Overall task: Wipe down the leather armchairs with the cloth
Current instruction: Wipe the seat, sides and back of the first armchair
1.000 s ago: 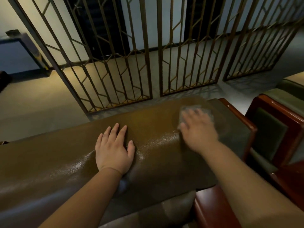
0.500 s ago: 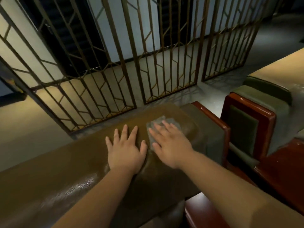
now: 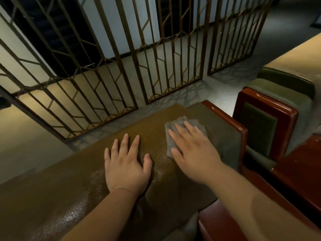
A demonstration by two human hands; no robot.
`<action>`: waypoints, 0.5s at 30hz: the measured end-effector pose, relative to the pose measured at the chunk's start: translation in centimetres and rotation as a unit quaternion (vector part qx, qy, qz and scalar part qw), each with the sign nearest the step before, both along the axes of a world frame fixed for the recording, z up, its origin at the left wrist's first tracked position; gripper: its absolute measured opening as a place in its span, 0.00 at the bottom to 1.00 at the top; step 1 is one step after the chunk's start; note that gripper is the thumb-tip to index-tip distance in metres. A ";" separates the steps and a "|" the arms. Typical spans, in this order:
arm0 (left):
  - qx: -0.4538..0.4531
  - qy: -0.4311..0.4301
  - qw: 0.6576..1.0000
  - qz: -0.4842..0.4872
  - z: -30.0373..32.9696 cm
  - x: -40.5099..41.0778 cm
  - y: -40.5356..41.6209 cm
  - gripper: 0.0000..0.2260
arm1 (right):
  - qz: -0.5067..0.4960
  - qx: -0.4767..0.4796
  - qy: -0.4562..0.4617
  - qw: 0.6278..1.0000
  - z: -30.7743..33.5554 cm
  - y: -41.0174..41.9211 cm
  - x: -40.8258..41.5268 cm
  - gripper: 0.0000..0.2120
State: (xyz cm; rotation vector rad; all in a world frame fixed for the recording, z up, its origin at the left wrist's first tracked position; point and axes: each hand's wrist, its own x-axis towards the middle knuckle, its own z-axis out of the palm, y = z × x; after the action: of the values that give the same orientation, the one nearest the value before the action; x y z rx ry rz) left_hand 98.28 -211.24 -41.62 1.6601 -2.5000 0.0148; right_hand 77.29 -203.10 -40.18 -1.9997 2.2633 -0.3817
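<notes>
**Armchair backrest top, cloth under right hand**

Armchair [image 3: 83, 180] in brown leather fills the near lower part of the head view; its rounded backrest top runs from lower left up toward centre right. The leather shows a pebbled grain with glossy patches near the left forearm.

Left hand [image 3: 127, 164] lies flat on the backrest top, palm down, fingers straight and slightly spread, thumb out to the right. It holds nothing.

Right hand [image 3: 192, 153] lies just beside the left, also palm down, fingers straight and pressing on the cloth [image 3: 184, 126]. No curl of the fingers round the cloth is visible; the grip is flat, not a pinch. The hand looks slightly blurred.

Cloth is grey and roughly square, lying flat on the leather near the right end of the backrest. Its far edge and left edge show beyond the fingertips; the rest is covered by the hand.

Red-brown wooden frame [image 3: 225, 117] edges the right end of the chair, and a glossy wooden armrest [image 3: 213, 223] shows at lower right.

Second armchair [image 3: 271, 112] stands to the right, close by, with the same red-brown wood and green-grey padding.

Beyond the backrest, a metal lattice screen [image 3: 121, 70] of bronze-coloured bars stands on the pale floor [image 3: 26, 136].
</notes>
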 end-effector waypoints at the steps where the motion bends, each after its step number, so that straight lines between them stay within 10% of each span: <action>1: 0.000 -0.003 1.000 -0.001 0.1 -0.1 0.0 0.33 | -0.021 -0.014 -0.001 1.000 -0.9 2.4 0.4 0.31; 9: -0.001 0.003 1.000 -0.006 0.3 -0.4 0.4 0.33 | -0.289 -0.158 -0.144 0.933 -4.9 0.8 0.2 0.31; 15: -0.005 0.000 1.000 -0.008 0.1 -0.4 0.3 0.32 | -0.186 -0.163 -0.137 0.959 -9.8 5.9 9.7 0.34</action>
State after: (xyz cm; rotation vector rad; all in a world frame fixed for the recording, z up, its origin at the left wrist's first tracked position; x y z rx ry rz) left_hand 97.91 -210.97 -41.56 1.6349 -2.5091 0.0261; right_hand 86.99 -197.16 -49.97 -1.4981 2.5071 -1.0548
